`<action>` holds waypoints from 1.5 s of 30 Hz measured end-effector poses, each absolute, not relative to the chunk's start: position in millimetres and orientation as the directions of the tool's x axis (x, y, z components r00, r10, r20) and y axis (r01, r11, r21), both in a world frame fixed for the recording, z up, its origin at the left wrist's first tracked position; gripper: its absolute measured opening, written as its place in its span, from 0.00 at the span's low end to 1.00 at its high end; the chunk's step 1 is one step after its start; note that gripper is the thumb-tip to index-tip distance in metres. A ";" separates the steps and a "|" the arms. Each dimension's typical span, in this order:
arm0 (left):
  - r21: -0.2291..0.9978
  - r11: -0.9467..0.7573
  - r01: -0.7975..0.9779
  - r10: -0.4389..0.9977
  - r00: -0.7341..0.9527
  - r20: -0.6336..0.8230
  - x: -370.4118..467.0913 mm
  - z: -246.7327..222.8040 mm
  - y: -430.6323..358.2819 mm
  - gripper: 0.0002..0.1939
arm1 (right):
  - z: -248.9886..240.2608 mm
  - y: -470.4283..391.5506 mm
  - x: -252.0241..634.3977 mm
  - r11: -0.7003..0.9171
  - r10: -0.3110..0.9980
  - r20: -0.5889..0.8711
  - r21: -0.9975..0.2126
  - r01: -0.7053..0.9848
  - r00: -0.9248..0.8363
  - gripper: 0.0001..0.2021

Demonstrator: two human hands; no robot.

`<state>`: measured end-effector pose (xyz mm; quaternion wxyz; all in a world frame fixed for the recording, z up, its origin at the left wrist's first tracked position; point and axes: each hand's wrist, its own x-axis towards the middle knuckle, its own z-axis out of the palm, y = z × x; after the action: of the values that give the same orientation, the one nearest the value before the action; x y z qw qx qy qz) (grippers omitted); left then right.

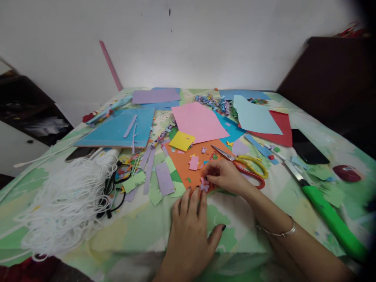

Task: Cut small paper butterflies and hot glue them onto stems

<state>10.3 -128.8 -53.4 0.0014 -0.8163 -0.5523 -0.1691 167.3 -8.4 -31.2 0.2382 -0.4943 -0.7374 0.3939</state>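
My left hand (190, 223) lies palm down at the near edge of an orange sheet (180, 160), fingers stretched out and fingertips close to a small pink and lilac paper cutout (204, 184). My right hand (225, 176) comes in from the right, with thumb and forefinger pinched at the cutout's upper edge. On the orange sheet lie a pink paper piece (194, 163) and small scraps. Scissors with yellow and red handles (251, 166) lie just beyond my right hand. A yellow square (182, 141) rests at the sheet's far left corner.
White string (67, 203) is heaped at left, beside a blue pad (117, 125). Pink (199, 121), pale blue (255, 117) and red sheets (282, 125) lie farther back. At right are a black phone (310, 147) and a green-handled knife (329, 215).
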 end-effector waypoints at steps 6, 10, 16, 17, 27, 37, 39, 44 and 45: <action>0.175 -0.361 0.916 0.909 0.304 0.284 11.8 -52.1 -130.8 0.31 | -28.2 -10.8 165.2 0.225 0.921 -0.046 -0.749 0.624 -0.387 0.06; 0.140 -0.342 0.929 0.909 0.290 0.298 14.3 -52.4 -133.6 0.30 | -27.4 -12.2 165.0 0.225 0.915 -0.058 -0.748 0.624 -0.400 0.06; 0.124 -0.329 0.936 0.921 0.288 0.263 15.7 -51.5 -134.0 0.30 | -23.3 -15.7 169.1 0.239 0.878 -0.067 -0.795 0.557 -0.473 0.10; 0.129 -0.327 0.936 0.923 0.287 0.257 15.7 -51.0 -133.6 0.30 | -22.3 -16.0 169.9 0.238 0.874 -0.073 -0.796 0.556 -0.480 0.11; 0.160 -0.291 0.943 0.941 0.252 0.225 17.5 -49.4 -133.0 0.31 | -21.3 -17.6 172.9 0.198 0.861 -0.120 -0.817 0.542 -0.495 0.13; 0.201 -0.256 0.945 0.956 0.217 0.199 22.9 -48.9 -131.7 0.31 | -19.6 -16.7 174.0 0.181 0.856 -0.147 -0.812 0.554 -0.495 0.10; 0.215 -0.258 0.942 0.955 0.216 0.203 23.0 -49.3 -132.5 0.31 | -21.4 -16.6 174.0 0.176 0.854 -0.147 -0.820 0.544 -0.499 0.10; 0.360 -0.295 0.885 0.936 0.191 0.296 17.4 -52.1 -132.7 0.28 | -25.1 -16.8 172.5 0.124 0.868 -0.138 -0.870 0.477 -0.477 0.09; 0.434 -0.301 0.849 0.929 0.157 0.335 14.4 -51.7 -130.3 0.26 | -24.7 -17.1 171.9 0.108 0.877 -0.130 -0.885 0.452 -0.463 0.08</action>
<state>14.4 -130.3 -51.7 -0.0717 -0.7573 -0.5870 -0.2771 171.9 -17.1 -24.7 0.2224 -0.4678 -0.7103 0.4767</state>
